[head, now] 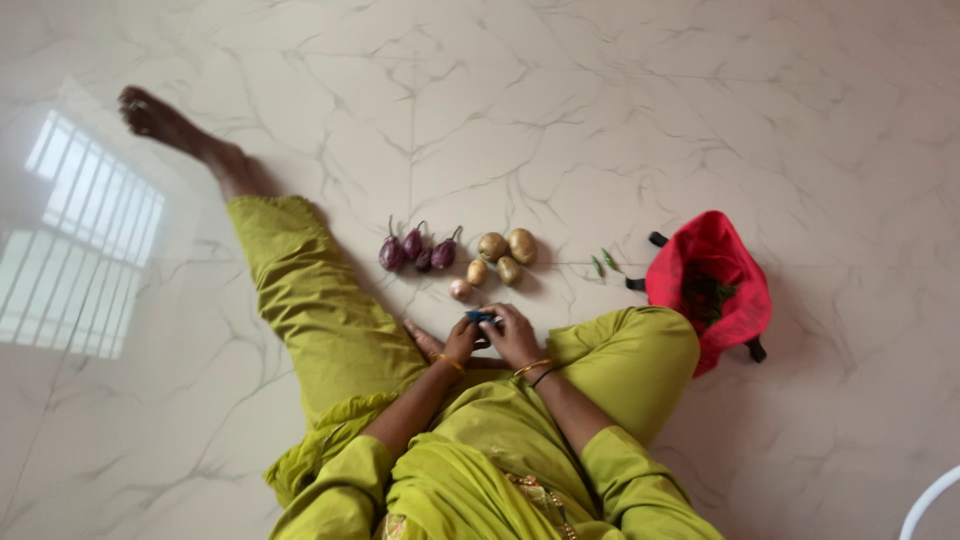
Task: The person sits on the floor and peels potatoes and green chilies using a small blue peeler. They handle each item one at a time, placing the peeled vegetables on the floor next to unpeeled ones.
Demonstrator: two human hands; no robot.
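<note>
Both hands, left hand [458, 342] and right hand [514, 335], pinch a small blue object [481, 317]; onion [460, 290] lies at eleven o'clock, nearer the left.

Vegetables on the floor [600, 100] before the seated person

Aubergines [415, 248] lie left of the potatoes [505, 255]; an onion [460, 290] sits nearer the hands; chillies [604, 262] lie right, beside the bag [720, 260].
</note>
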